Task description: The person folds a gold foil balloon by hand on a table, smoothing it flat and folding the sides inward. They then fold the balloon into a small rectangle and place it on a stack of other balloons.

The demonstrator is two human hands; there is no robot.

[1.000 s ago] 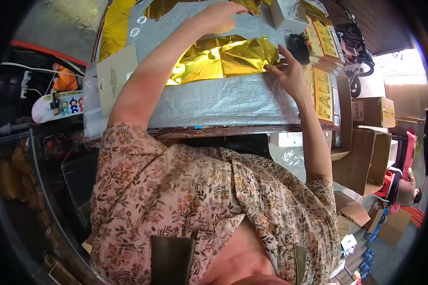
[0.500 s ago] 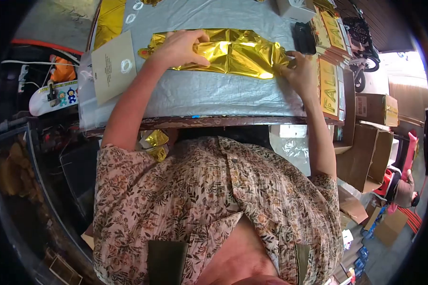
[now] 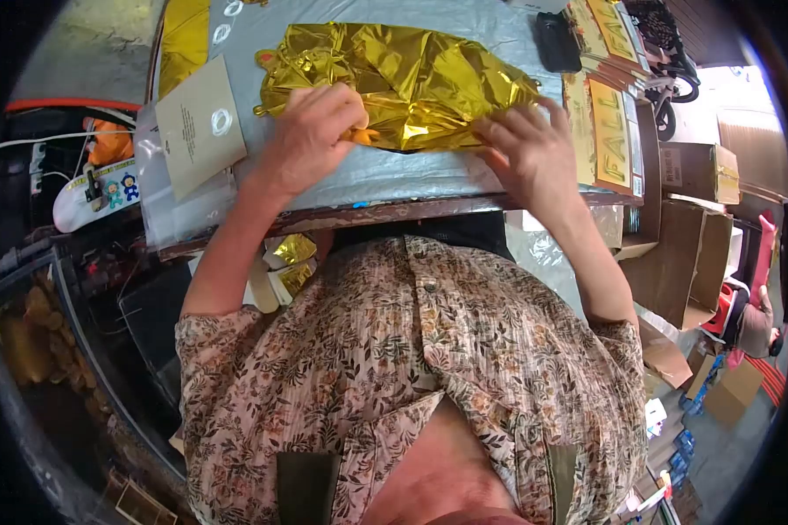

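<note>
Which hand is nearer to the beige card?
Left. The left hand is to the card's right, at the gold foil's near edge; the right hand is farther along that edge.

Left hand (image 3: 328,118) and right hand (image 3: 527,144), fingers bent, reach forward on 2 forearms (image 3: 241,241).

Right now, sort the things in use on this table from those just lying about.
In use:
- gold foil piece, at the fingers of the left hand and right hand
- grey table covering beneath it

Lying about:
- beige card
- black object
- packs marked "FALL"
- skateboard, off the table
</note>
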